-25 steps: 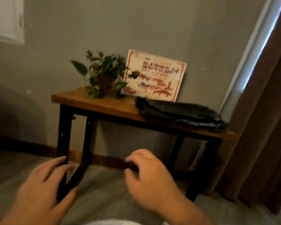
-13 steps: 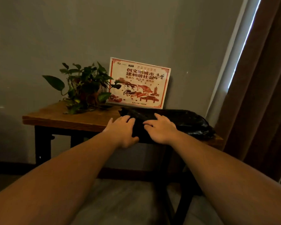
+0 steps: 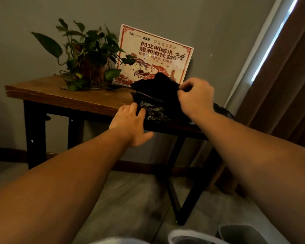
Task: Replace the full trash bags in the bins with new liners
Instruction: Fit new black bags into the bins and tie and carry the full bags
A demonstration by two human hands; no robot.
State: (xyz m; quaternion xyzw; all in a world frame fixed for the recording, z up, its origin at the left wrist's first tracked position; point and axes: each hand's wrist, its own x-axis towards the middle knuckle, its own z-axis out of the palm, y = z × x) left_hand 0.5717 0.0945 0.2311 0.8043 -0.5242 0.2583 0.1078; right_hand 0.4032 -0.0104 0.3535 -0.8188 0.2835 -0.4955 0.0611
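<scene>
A stack of folded black trash liners (image 3: 156, 110) lies on the right half of a wooden side table (image 3: 63, 95). My right hand (image 3: 195, 97) pinches the top black liner (image 3: 157, 85) and holds its edge lifted above the stack. Against the stack's front left edge lies my left hand (image 3: 130, 120), its fingertips on the crinkled plastic and its thumb hanging below the tabletop. A grey bin (image 3: 243, 234) shows at the bottom right, only its rim in view.
A potted green plant (image 3: 88, 59) and a red-and-white printed sign (image 3: 155, 55) stand at the back of the table against the grey wall. A brown curtain (image 3: 289, 85) hangs at the right. A white rim (image 3: 188, 236) shows at the bottom edge, on grey floor.
Both hands lay flat on the liner stack half a second ago. Now my right hand has lifted the top liner's edge, and my left hand has slid to the stack's front left.
</scene>
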